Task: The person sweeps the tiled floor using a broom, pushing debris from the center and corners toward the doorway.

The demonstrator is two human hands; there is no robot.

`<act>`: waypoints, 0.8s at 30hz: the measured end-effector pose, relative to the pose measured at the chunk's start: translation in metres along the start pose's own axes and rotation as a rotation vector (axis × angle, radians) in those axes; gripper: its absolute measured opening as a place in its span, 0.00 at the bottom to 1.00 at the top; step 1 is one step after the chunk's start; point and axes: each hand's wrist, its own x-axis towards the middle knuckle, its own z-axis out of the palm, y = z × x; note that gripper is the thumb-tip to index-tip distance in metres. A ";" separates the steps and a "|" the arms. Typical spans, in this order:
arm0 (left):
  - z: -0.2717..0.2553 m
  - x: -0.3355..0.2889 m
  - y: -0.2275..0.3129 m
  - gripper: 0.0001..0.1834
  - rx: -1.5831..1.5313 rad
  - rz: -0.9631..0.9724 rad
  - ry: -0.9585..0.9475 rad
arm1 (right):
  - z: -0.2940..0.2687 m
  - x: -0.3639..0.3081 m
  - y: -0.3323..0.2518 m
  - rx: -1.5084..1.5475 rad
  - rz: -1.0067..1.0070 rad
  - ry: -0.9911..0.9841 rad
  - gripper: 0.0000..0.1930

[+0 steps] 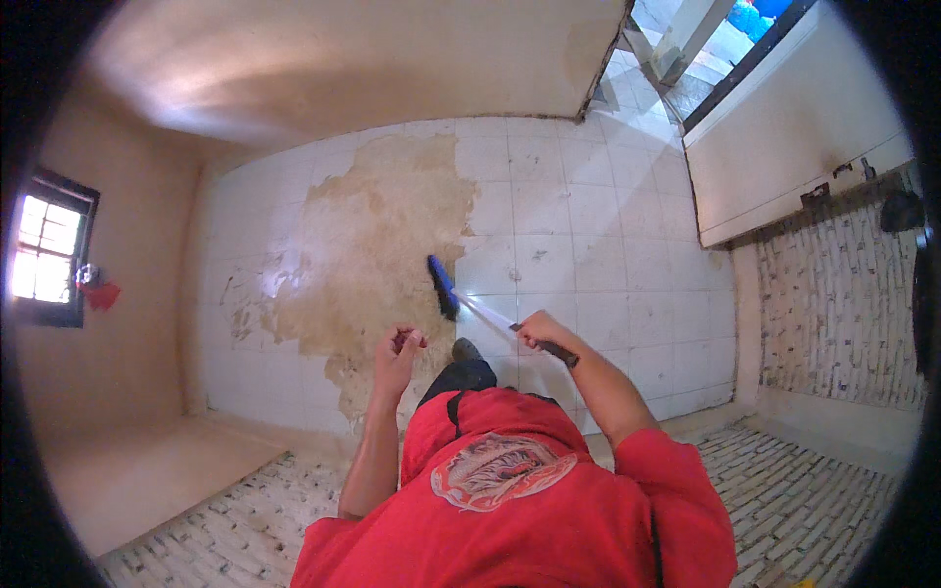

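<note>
In the head view, the right hand (537, 330), just right of the frame's centre, is wrapped in a fist around the dark grip of a long-handled brush (487, 314). The pale handle slants up and left from that fist to the blue brush head (442, 286), which rests on the white tiled floor (588, 245) at the edge of a large tan, muddy patch (382, 235) spreading through the middle of the frame. The left hand (398, 351), a little left of centre and apart from the brush, holds nothing; its fingers are loosely curled inward (palm turned partly up). Between the two forearms a dark shoe (467, 349) shows on the tiles, above the person's red shirt (529, 490) filling the lower centre. A window (49, 250) glows at the left edge, and an open doorway (686, 49) sits in the upper right.
</note>
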 end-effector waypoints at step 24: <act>0.066 0.192 0.060 0.05 -0.042 -0.037 0.057 | -0.099 0.083 -0.057 -1.146 -0.588 -0.327 0.11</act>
